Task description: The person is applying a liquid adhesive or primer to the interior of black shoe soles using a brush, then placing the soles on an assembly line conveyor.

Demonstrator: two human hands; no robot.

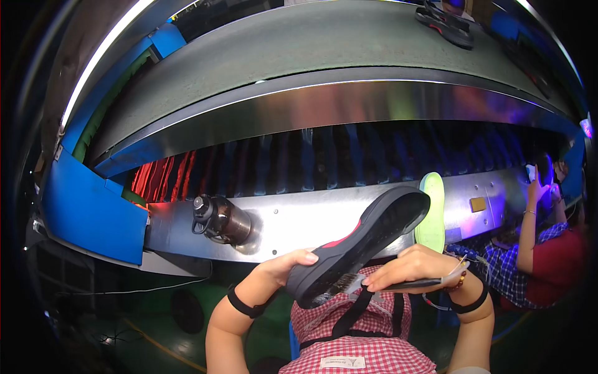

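My left hand [289, 265] grips one end of a black shoe sole [367, 230] with a red patch on its side wall. The sole is tilted, its hollow face turned toward me and its other end reaching up over the metal bench. In my right hand [408, 268] is a brush [346, 285], fingers closed round it, its dark handle pointing right. The bristles lie against the inside of the sole near my left hand, where the surface looks wet. Just beyond the sole, a bright green sole-shaped piece [433, 215] lies on the bench, partly covered by the black sole.
A dark flask [223, 220] stands on the metal bench [280, 215] at left. Beyond a gap with hanging strips runs a conveyor belt [261, 50], carrying black shoe parts [443, 26] at far right. A small yellow block [478, 204] sits at right, near a co-worker [529, 249].
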